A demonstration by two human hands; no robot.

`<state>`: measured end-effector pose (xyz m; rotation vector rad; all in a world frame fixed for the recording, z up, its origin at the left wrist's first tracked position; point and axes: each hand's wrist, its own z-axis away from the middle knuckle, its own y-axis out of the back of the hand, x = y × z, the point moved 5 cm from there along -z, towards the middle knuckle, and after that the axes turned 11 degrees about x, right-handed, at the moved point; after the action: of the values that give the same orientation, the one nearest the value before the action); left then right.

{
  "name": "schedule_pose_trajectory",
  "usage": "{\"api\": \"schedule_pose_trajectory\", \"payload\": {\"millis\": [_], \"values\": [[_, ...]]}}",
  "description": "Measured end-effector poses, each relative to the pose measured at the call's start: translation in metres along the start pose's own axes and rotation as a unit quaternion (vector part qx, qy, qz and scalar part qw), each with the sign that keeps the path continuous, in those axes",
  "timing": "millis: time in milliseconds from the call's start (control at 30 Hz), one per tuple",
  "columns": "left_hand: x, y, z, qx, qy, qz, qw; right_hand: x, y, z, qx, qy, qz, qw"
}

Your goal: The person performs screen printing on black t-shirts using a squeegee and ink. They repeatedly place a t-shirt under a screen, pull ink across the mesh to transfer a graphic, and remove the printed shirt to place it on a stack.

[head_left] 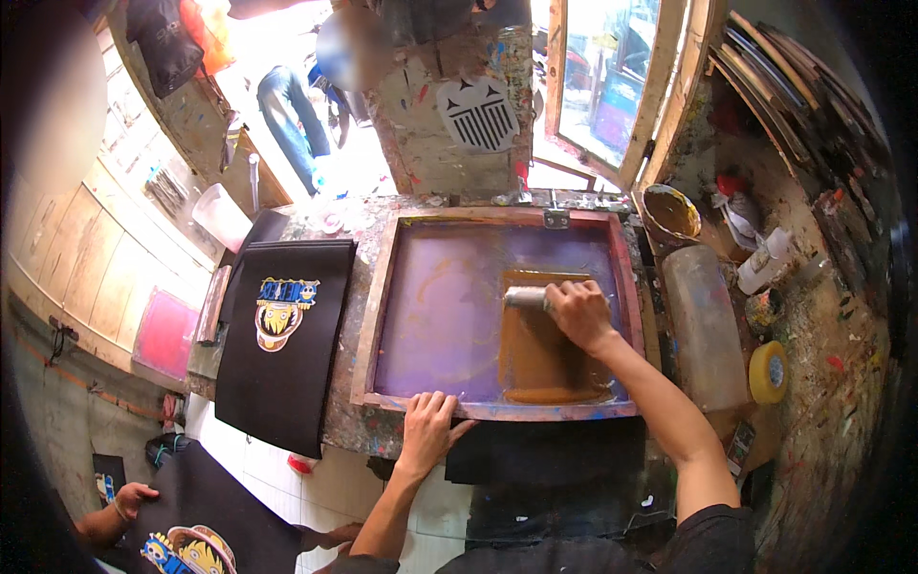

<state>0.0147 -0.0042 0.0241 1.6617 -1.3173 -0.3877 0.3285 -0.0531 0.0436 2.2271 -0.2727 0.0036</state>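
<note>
A wooden screen printing frame [366, 330] lies on the worktable, its mesh [435, 306] tinted purple. Brown ink [535, 368] covers a rectangular patch on the right half of the mesh. My right hand [581, 311] is closed round a squeegee [528, 298] with a pale handle, at the far part of this patch. The fingers of my left hand [432, 426] hook over the frame's near edge, thumb out to the side. Left of the frame lies a stack of black sheets [277, 383], the top one printed with a cartoon head in a straw hat.
At lower left, another person's hands [134, 497] hold a printed black sheet [225, 502]. Right of the frame stand an ink tub [671, 212], a grey cylinder [703, 325], a yellow tape roll [768, 372] and a white bottle [765, 258]. A hinge clamp [556, 218] sits at the frame's far edge.
</note>
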Motion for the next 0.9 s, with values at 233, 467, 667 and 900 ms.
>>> {"api": "schedule_pose_trajectory", "payload": {"millis": [233, 467, 667, 900], "values": [[-0.012, -0.002, 0.005, 0.003, 0.032, 0.004, 0.999, -0.015, 0.019, -0.008, -0.356, 0.014, -0.208, 0.911], [-0.017, -0.007, 0.015, -0.012, 0.024, -0.014, 1.000, 0.066, -0.051, -0.087, -0.120, -0.069, -0.085, 0.987], [-0.025, -0.016, 0.030, 0.004, 0.038, 0.018, 0.999, 0.029, -0.037, -0.043, -0.151, -0.014, -0.057, 0.987], [-0.016, -0.003, 0.013, -0.005, 0.031, 0.025, 0.999, -0.045, 0.062, 0.056, -0.204, -0.006, -0.107, 0.973]]}}
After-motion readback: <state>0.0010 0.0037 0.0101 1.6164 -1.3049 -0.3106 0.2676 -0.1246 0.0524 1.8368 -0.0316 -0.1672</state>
